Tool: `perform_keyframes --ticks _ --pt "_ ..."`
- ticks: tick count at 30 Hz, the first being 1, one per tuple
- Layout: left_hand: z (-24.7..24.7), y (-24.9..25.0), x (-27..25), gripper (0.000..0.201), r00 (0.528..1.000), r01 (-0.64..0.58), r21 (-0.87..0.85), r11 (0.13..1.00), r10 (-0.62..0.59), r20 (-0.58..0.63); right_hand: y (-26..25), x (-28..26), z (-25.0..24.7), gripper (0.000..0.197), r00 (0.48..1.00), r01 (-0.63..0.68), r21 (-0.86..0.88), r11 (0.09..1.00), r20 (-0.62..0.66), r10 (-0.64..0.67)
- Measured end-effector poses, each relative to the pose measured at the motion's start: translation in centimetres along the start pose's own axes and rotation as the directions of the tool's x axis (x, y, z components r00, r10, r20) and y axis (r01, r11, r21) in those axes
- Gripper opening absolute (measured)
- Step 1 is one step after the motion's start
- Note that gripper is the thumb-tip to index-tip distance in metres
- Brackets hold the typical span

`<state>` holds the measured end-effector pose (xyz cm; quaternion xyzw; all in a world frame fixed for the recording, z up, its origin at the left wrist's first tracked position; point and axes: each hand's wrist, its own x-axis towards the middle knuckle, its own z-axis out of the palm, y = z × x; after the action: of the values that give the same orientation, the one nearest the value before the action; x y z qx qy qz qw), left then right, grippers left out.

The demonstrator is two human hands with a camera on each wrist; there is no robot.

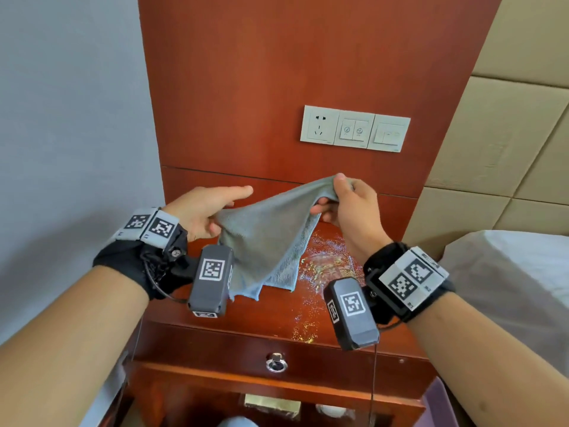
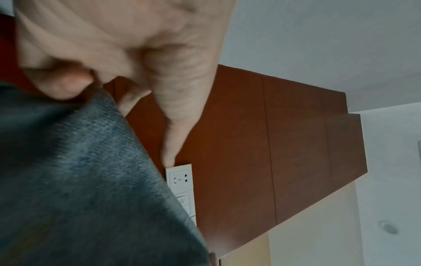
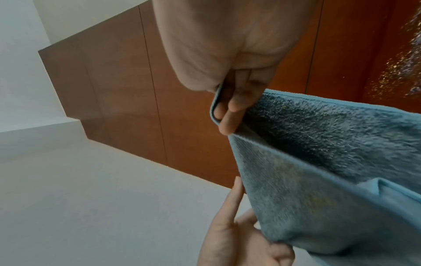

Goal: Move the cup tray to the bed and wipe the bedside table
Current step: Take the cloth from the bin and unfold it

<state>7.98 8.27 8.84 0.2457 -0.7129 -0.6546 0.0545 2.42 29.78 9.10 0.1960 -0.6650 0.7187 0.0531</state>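
A grey-blue cloth (image 1: 268,238) hangs stretched between both hands above the red-brown bedside table (image 1: 255,315). My left hand (image 1: 212,211) pinches its left corner between thumb and lower fingers, the index finger pointing straight out. At the cloth's upper right corner my right hand (image 1: 338,198) grips the fabric in curled fingers. The cloth's lower edge drapes onto the tabletop. In the left wrist view the cloth (image 2: 75,180) fills the lower left under the thumb. The right wrist view shows fingertips (image 3: 227,115) folded over the cloth's hem (image 3: 318,153). Glittery specks (image 1: 320,266) lie scattered on the tabletop. No cup tray is in view.
A white socket and switch panel (image 1: 354,127) sits on the wooden wall panel behind the table. The bed with white bedding (image 1: 517,278) is at the right, below a padded beige headboard (image 1: 517,143). A drawer with a ring pull (image 1: 276,362) faces me, with a shelf below.
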Motion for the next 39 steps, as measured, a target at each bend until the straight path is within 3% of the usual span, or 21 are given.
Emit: perform_keyframes --ticks 6,8,10,14,16,20,23,25,28,30,33,37,39 --pt "3.1 -0.4 -1.4 0.066 0.964 -0.178 0.295 0.939 0.107 0.243 -0.7 -0.5 0.2 0.022 0.996 -0.001 0.038 0.999 0.092 -0.002" --pt "4.3 -0.1 -2.2 0.054 0.943 -0.22 0.34 0.915 0.11 0.313 -1.7 -0.4 0.3 0.014 0.995 0.035 0.071 0.997 0.089 -0.042" --pt "5.3 0.2 -2.5 0.038 0.938 -0.263 0.312 0.913 0.166 0.303 -2.6 -0.4 0.1 0.008 0.996 0.032 0.092 0.995 0.081 -0.039" --pt "6.4 0.9 -2.5 0.022 0.921 -0.346 0.157 0.925 0.303 0.246 -2.7 -0.2 -1.5 0.021 0.979 -0.203 0.203 0.958 0.073 0.192" --pt "6.5 1.5 -2.6 0.016 0.922 -0.345 0.138 0.928 0.308 0.234 -1.9 -0.3 -2.7 0.04 0.928 -0.371 0.112 0.922 0.072 0.365" --pt "6.9 2.7 -3.6 0.032 0.88 -0.393 0.098 0.914 0.344 0.327 0.9 -0.8 -5.0 0.075 0.768 -0.601 -0.132 0.788 0.177 0.615" --pt "7.6 3.5 -4.1 0.04 0.875 -0.375 -0.008 0.927 0.357 0.327 2.5 -1.2 -5.8 0.075 0.63 -0.719 -0.143 0.68 0.281 0.724" --pt "8.1 4.0 -4.4 0.04 0.879 -0.351 -0.1 0.931 0.364 0.306 2.9 -1.6 -6.0 0.07 0.588 -0.732 -0.169 0.66 0.331 0.738" --pt "9.0 4.0 -4.6 0.024 0.884 -0.387 -0.115 0.915 0.403 0.235 3.5 -2.2 -6.1 0.046 0.608 -0.675 -0.208 0.708 0.387 0.693" --pt "9.5 3.6 -4.3 0.023 0.887 -0.394 -0.132 0.91 0.414 0.206 4.2 -2.5 -6.0 0.029 0.68 -0.623 -0.153 0.767 0.377 0.629" --pt "9.8 3.2 -3.9 0.037 0.891 -0.372 -0.224 0.901 0.414 0.187 4.5 -2.5 -6.1 0.033 0.833 -0.515 0.081 0.853 0.282 0.476" --pt "9.6 2.2 -3.3 0.051 0.917 -0.248 -0.261 0.933 0.313 0.248 3.9 -1.9 -6.9 0.027 0.882 -0.443 0.24 0.864 0.29 0.372" --pt "9.6 1.4 -3.3 0.043 0.93 -0.178 -0.182 0.967 0.226 0.29 3.7 -1.6 -7.2 0.031 0.909 -0.395 0.298 0.869 0.261 0.323"
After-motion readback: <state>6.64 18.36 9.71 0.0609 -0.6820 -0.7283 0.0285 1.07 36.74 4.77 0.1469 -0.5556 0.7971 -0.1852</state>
